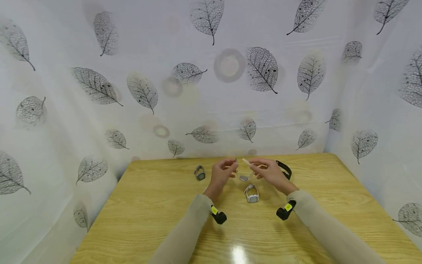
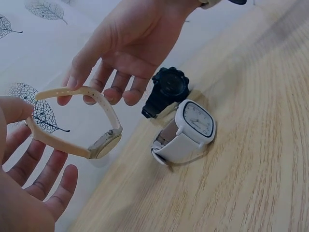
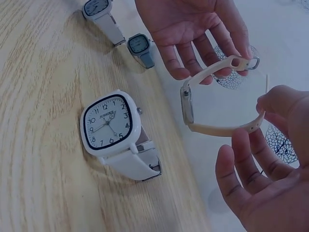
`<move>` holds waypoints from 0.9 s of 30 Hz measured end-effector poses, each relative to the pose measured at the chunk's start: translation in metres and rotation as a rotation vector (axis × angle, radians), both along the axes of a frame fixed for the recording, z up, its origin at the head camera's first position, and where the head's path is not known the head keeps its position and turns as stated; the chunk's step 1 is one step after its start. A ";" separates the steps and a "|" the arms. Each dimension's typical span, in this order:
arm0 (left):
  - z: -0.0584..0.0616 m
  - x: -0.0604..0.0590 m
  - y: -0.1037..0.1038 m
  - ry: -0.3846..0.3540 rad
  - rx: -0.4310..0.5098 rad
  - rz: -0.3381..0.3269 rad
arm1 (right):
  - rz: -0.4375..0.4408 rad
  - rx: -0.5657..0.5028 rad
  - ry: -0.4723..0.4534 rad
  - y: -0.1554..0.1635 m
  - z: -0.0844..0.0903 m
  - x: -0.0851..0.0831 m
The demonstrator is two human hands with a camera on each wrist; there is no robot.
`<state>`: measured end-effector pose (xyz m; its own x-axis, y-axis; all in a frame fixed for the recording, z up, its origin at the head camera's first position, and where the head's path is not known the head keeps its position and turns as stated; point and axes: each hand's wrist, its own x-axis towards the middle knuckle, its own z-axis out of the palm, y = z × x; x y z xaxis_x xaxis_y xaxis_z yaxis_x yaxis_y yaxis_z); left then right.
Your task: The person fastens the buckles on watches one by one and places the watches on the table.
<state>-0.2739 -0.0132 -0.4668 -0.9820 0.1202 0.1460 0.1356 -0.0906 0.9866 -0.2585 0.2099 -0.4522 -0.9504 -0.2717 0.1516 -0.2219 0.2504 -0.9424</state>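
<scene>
Both hands hold a cream-strapped wristwatch (image 1: 244, 178) up off the table, its strap unfastened and its case hanging between them. My left hand (image 1: 222, 176) pinches the strap's buckle end between thumb and fingertip. With thumb and fingers, my right hand (image 1: 271, 173) grips the strap's other, holed end. The buckle (image 3: 253, 63) shows in the right wrist view, the holed strap (image 2: 63, 92) in the left wrist view. Below the hands, a white square-faced watch (image 3: 108, 123) stands on the table with its strap fastened in a loop.
On the wooden table (image 1: 148, 212), a black watch (image 2: 169, 87) lies beyond my right hand. A grey watch (image 1: 200, 174) sits left of my left hand. Another white watch (image 3: 96, 7) is near my left wrist. A leaf-patterned curtain (image 1: 204, 102) hangs behind the table.
</scene>
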 end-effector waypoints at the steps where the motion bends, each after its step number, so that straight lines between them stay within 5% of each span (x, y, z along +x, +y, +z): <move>1: 0.000 0.000 0.000 0.010 -0.007 -0.004 | 0.008 0.012 0.001 -0.001 0.001 0.000; 9: 0.000 0.002 0.000 0.081 -0.080 -0.034 | 0.055 0.063 0.016 -0.005 0.001 -0.003; 27: -0.007 0.003 0.000 0.194 -0.262 0.012 | 0.084 0.085 0.028 -0.010 -0.006 -0.003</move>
